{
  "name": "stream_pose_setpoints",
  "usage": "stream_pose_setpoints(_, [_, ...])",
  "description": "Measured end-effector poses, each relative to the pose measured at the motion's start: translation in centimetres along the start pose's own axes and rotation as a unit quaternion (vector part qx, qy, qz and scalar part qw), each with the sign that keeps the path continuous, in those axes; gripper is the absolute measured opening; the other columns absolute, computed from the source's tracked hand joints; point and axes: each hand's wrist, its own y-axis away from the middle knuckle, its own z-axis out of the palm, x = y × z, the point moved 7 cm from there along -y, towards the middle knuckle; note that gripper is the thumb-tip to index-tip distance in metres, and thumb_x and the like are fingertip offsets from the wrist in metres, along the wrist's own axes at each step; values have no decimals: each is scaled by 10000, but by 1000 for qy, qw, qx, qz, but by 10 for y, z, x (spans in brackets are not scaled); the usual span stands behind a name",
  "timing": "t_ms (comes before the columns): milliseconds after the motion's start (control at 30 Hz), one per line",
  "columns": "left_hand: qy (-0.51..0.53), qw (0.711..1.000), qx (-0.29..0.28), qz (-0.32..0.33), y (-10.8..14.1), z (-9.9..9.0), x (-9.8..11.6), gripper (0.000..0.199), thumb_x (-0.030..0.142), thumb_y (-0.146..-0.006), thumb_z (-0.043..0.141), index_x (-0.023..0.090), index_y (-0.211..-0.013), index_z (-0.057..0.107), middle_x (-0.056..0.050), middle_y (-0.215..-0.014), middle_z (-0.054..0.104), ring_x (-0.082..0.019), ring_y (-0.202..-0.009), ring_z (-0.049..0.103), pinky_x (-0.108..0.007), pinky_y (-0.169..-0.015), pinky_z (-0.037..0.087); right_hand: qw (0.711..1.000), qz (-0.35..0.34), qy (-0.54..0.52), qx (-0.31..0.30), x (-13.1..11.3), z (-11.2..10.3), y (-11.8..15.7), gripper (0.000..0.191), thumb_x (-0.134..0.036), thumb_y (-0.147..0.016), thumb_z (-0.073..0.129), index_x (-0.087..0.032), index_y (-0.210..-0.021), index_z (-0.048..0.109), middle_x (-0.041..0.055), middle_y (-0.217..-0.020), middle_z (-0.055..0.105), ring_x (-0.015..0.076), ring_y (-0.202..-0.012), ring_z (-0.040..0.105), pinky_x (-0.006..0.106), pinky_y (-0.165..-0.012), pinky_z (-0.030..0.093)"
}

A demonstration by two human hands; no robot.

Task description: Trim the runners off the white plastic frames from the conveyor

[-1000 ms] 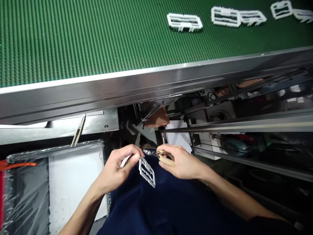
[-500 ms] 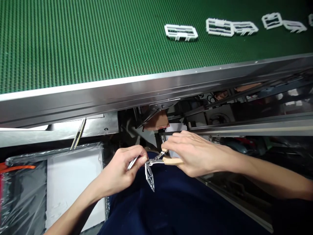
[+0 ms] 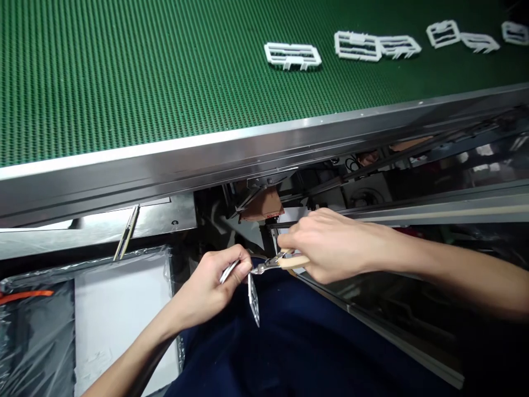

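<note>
My left hand (image 3: 221, 281) is closed around a white plastic frame part (image 3: 253, 302), which hangs down past the thumb. A white edge also shows between the fingers, and I cannot tell whether it belongs to the same part. In my right hand (image 3: 324, 248) is a pair of nippers (image 3: 291, 261) with cream-coloured handles. Their metal jaws point left and meet the white part right at my left fingertips. The exact spot where the jaws touch is partly hidden by the fingers.
Ahead runs a green conveyor belt (image 3: 165, 71) with a metal side rail (image 3: 231, 143). Several white frame parts (image 3: 292, 56) lie on it. At left are a utility knife (image 3: 126, 232) and a plastic-wrapped box holding a white sheet (image 3: 119, 314). Metal bars (image 3: 454, 208) cross at right.
The nippers' handles have come closer together, and my right hand has turned slightly upward. The frame hanging from my left hand is seen more edge-on. The parts on the belt have shifted left in view.
</note>
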Motion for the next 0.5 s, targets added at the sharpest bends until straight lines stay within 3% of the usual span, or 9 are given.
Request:
stream_pose_setpoints(167, [122,993,-5,-7,-1,10,-15,192,372,-885,498,188,-868,548,-6,-867,546,-151,-794,495,-262,-741,372,989,91,-113,29,38,23,13,181,-258,-768,484,-199,-619,399,-44,-505,414,98,-457,311,220,-462,208])
stream_pose_setpoints(300, [195,980,-12,-41,-8,26,-33,203,372,-811,612,183,-857,552,-7,-844,539,-150,-763,478,-251,-708,367,972,136,-185,56,54,26,31,252,-357,-798,519,-202,-650,387,-53,-540,405,94,-493,330,210,-457,228])
stream_pose_setpoints(400, [212,975,23,-67,-18,25,-45,235,404,-840,555,171,-807,565,-2,-742,526,-147,-681,456,-243,-641,351,961,137,-223,89,57,0,53,263,-390,-807,530,-198,-671,413,-55,-561,409,86,-502,339,202,-460,253])
stream_pose_setpoints(500, [180,978,77,-68,-32,11,-56,284,440,-842,519,172,-778,587,-11,-700,538,-168,-649,474,-251,-613,350,946,155,-230,168,65,-49,70,254,-424,-819,523,-192,-728,473,-46,-591,440,82,-501,364,201,-458,282])
